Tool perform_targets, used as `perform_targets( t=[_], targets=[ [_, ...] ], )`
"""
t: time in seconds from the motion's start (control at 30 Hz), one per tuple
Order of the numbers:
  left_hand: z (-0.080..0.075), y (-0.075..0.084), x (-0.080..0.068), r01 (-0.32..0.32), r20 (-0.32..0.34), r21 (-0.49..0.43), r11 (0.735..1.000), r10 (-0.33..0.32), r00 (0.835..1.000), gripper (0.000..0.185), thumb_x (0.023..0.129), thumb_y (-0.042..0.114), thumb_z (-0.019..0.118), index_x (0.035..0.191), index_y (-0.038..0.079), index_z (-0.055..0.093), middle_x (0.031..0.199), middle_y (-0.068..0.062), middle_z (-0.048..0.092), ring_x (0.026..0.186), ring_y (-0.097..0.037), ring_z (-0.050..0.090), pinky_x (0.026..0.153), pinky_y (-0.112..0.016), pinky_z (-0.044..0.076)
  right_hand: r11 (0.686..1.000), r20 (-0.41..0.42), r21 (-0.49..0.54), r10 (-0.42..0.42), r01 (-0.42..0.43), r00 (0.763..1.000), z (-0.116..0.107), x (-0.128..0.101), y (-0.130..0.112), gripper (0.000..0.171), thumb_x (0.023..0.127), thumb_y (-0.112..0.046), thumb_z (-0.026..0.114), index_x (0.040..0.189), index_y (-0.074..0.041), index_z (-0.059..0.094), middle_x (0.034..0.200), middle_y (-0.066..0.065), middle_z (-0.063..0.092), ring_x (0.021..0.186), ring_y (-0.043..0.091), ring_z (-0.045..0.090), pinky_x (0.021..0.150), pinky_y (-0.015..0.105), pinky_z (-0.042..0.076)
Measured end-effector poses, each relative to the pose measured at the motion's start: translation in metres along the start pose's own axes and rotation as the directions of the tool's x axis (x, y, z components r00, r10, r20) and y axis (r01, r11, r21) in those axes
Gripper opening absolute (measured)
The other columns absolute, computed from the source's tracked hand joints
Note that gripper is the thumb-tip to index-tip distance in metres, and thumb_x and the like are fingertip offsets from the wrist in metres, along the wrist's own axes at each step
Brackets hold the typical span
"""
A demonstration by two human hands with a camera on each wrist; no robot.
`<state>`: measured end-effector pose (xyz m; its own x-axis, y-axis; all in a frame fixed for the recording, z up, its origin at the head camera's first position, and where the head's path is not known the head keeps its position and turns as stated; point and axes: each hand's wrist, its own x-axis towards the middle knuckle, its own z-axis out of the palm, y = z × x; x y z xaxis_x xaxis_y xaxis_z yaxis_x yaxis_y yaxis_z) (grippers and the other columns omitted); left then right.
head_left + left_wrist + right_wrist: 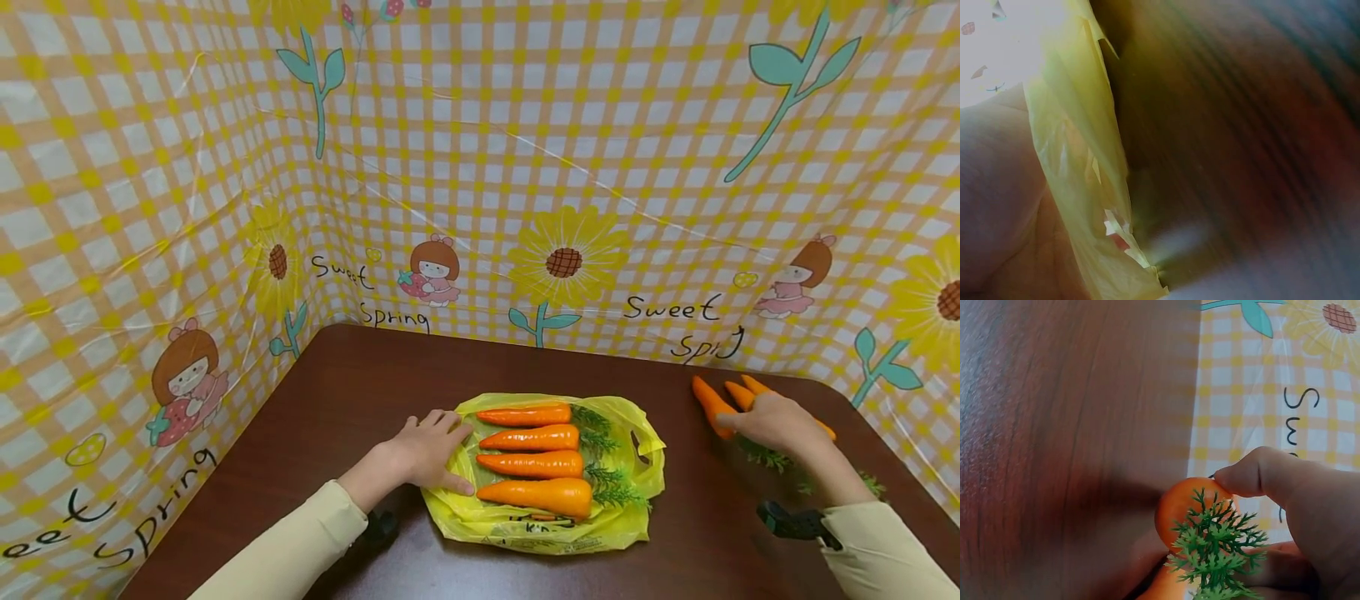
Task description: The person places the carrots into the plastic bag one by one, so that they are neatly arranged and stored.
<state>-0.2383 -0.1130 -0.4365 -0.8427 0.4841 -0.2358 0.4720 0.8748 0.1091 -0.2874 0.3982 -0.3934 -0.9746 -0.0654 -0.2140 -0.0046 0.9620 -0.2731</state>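
**Four carrots on the bag, three under the right hand**

Four carrots (534, 451) are lying side by side on one yellow plastic bag (637, 483). The left hand (429, 450) is pressing flat, fingers spread, on the bag's left edge. The right hand (776, 421) is curling over three loose carrots (708, 404) near the table's (360, 375) back right corner, its fingers (1254, 475) pinching one carrot's leafy end.

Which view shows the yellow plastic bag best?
The head view: the whole yellow plastic bag lies on the table with four carrots on it. The left wrist view shows only a blurred edge; the right wrist view shows none.
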Motion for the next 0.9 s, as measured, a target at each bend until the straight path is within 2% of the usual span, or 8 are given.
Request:
perform_targets(
  t=[0.07, 0.1, 0.2, 0.53, 0.63, 0.73, 0.83, 0.9],
  targets=[
    [0.0, 0.0, 0.0, 0.002, -0.001, 0.004, 1.0, -0.002, 1.0, 0.092, 0.085, 0.071, 0.064, 0.158, 0.023, 0.034, 0.162, -0.006, 0.03, 0.15, -0.028, 0.028, 0.113, -0.061, 0.031, 0.999, 0.009, 0.021, 0.026, -0.027, 1.0, -0.001, -0.001, -0.001, 0.053, 0.093, -0.051, 0.058, 0.081, -0.001, 0.068, 0.091, 0.029, 0.064, 0.057, 0.025, 0.05, 0.054, 0.032, 0.037],
    [0.0, 0.0, 0.0, 0.0, 0.001, 0.002, 1.0, 0.0, 1.0, 0.093, 0.085, 0.07, 0.064, 0.159, 0.023, 0.033, 0.163, -0.006, 0.03, 0.15, -0.029, 0.027, 0.114, -0.062, 0.03, 0.999, 0.017, 0.032, 0.03, -0.03, 0.999, -0.003, -0.002, -0.003, 0.05, 0.093, -0.05, 0.058, 0.077, -0.004, 0.067, 0.084, 0.024, 0.065, 0.055, 0.023, 0.048, 0.054, 0.031, 0.036],
    [0.0, -0.001, 0.001, 0.0, -0.004, 0.002, 1.0, 0.0, 1.0, 0.093, 0.085, 0.071, 0.064, 0.158, 0.023, 0.034, 0.162, -0.006, 0.031, 0.15, -0.029, 0.028, 0.112, -0.062, 0.031, 0.996, 0.027, 0.073, 0.055, -0.057, 0.998, -0.004, -0.005, -0.007, 0.047, 0.091, -0.05, 0.059, 0.059, -0.016, 0.052, 0.054, -0.006, 0.035, 0.046, 0.01, 0.035, 0.049, 0.027, 0.034],
    [0.004, 0.001, -0.003, -0.004, -0.003, -0.021, 1.0, 0.004, 1.0, 0.095, 0.083, 0.072, 0.065, 0.158, 0.023, 0.035, 0.162, -0.006, 0.032, 0.149, -0.029, 0.029, 0.112, -0.062, 0.031, 0.991, 0.0, 0.134, -0.004, 0.004, 1.0, -0.008, -0.021, -0.029, 0.048, 0.093, -0.044, 0.063, 0.057, -0.019, 0.043, 0.051, -0.008, 0.03, 0.044, 0.008, 0.029, 0.046, 0.026, 0.033],
    [0.007, 0.001, -0.002, -0.012, -0.004, -0.024, 1.0, 0.012, 1.0, 0.094, 0.083, 0.072, 0.065, 0.158, 0.023, 0.035, 0.161, -0.006, 0.032, 0.148, -0.029, 0.03, 0.112, -0.062, 0.032, 0.988, -0.019, 0.149, -0.031, 0.034, 0.999, -0.011, -0.025, -0.038, 0.046, 0.092, -0.04, 0.063, 0.057, -0.015, 0.05, 0.053, 0.0, 0.043, 0.044, 0.009, 0.029, 0.045, 0.026, 0.032],
    [0.006, 0.0, -0.001, -0.011, -0.009, -0.015, 1.0, 0.011, 1.0, 0.094, 0.083, 0.072, 0.065, 0.158, 0.024, 0.035, 0.161, -0.005, 0.032, 0.148, -0.029, 0.03, 0.111, -0.062, 0.032, 0.985, -0.036, 0.158, -0.061, 0.066, 0.997, -0.016, -0.027, -0.047, 0.041, 0.093, -0.038, 0.064, 0.073, -0.002, 0.07, 0.07, 0.022, 0.063, 0.043, 0.009, 0.027, 0.045, 0.027, 0.032],
    [0.005, -0.001, 0.0, -0.006, -0.015, -0.009, 1.0, 0.006, 1.0, 0.094, 0.083, 0.072, 0.065, 0.158, 0.024, 0.035, 0.161, -0.005, 0.032, 0.149, -0.029, 0.029, 0.111, -0.062, 0.032, 0.981, -0.042, 0.167, -0.097, 0.103, 0.994, -0.021, -0.029, -0.056, 0.043, 0.095, -0.036, 0.063, 0.096, 0.005, 0.075, 0.07, 0.021, 0.064, 0.043, 0.01, 0.029, 0.045, 0.027, 0.032],
    [0.004, -0.001, 0.001, -0.008, -0.016, -0.011, 1.0, 0.007, 1.0, 0.094, 0.083, 0.072, 0.065, 0.158, 0.024, 0.034, 0.162, -0.006, 0.031, 0.149, -0.029, 0.029, 0.112, -0.062, 0.032, 0.979, -0.036, 0.172, -0.102, 0.107, 0.994, -0.023, -0.03, -0.062, 0.043, 0.095, -0.036, 0.063, 0.103, 0.004, 0.075, 0.054, 0.003, 0.046, 0.043, 0.01, 0.031, 0.046, 0.027, 0.032]
  ],
)
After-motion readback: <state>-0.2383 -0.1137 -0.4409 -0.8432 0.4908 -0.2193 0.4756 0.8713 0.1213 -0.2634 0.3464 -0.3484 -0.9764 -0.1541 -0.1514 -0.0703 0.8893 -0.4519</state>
